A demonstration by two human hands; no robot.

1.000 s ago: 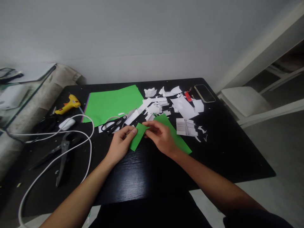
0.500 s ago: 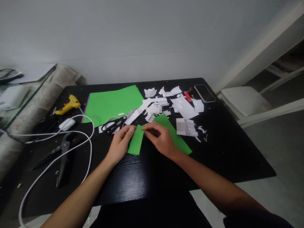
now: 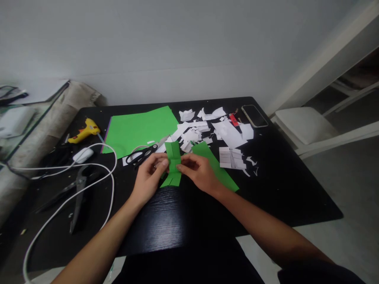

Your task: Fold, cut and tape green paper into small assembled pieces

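A small piece of green paper (image 3: pixel 174 161) with creases and slits at its lower end is held up between both hands over the table. My left hand (image 3: pixel 151 173) pinches its left edge with thumb and fingers. On the opposite edge, my right hand (image 3: pixel 197 172) grips it the same way. Behind my right hand lies a larger green paper strip (image 3: pixel 220 169), partly covered by that hand. Black-handled scissors (image 3: pixel 142 155) rest just beyond my left hand, their blades pointing away to the right.
Large green sheets (image 3: pixel 139 128) lie at the back left, near a yellow glue gun (image 3: pixel 85 131). White paper scraps (image 3: pixel 192 134) spread across the middle. A phone (image 3: pixel 254 115) lies back right. A white cable (image 3: pixel 113 193) loops over pliers-like tool (image 3: pixel 79 197) at left.
The small green paper was folded flat and slanted; now it is opened out and stands taller, showing creases and slits. Both hands stay almost in place, gripping its sides.
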